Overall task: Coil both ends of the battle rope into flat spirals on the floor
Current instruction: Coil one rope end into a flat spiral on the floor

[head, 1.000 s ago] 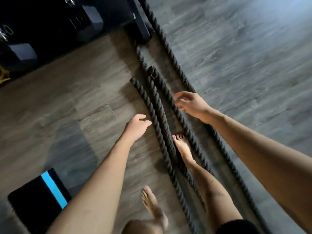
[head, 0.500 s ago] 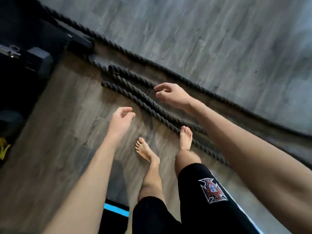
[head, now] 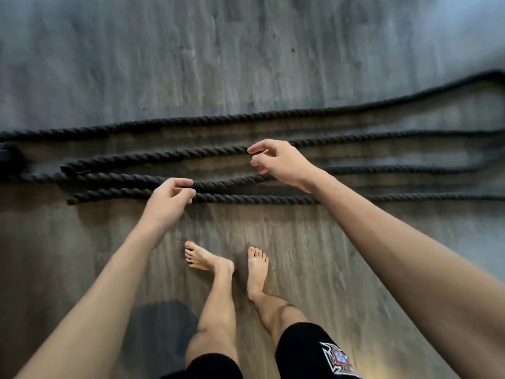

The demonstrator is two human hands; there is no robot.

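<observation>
1. The thick, dark, twisted battle rope (head: 246, 199) lies in several long runs side by side on the grey wood-look floor (head: 246, 64), just beyond the bare feet (head: 207, 259).
2. The left hand (head: 166, 205) hangs over the nearest run, its fingers (head: 180, 183) bent and loosely curled, holding nothing. I cannot tell if the tips touch the rope.
3. The right hand (head: 281, 162) hovers above the middle runs, its fingers (head: 258, 149) half-curled and empty.
4. The rope looks heavy and rather stiff, with a rough twist that gives good grip. I judge it will drag more than lift, and bend only in wide curves.
5. Two cut ends (head: 68, 169) show to the left of the left-hand fingers. One of these seems the best place to take hold to start a spiral.
6. At far left the runs go into a dark, cut-off area, and at right they blur and leave the view. So I cannot tell which run joins which, or where the anchor is.
</observation>
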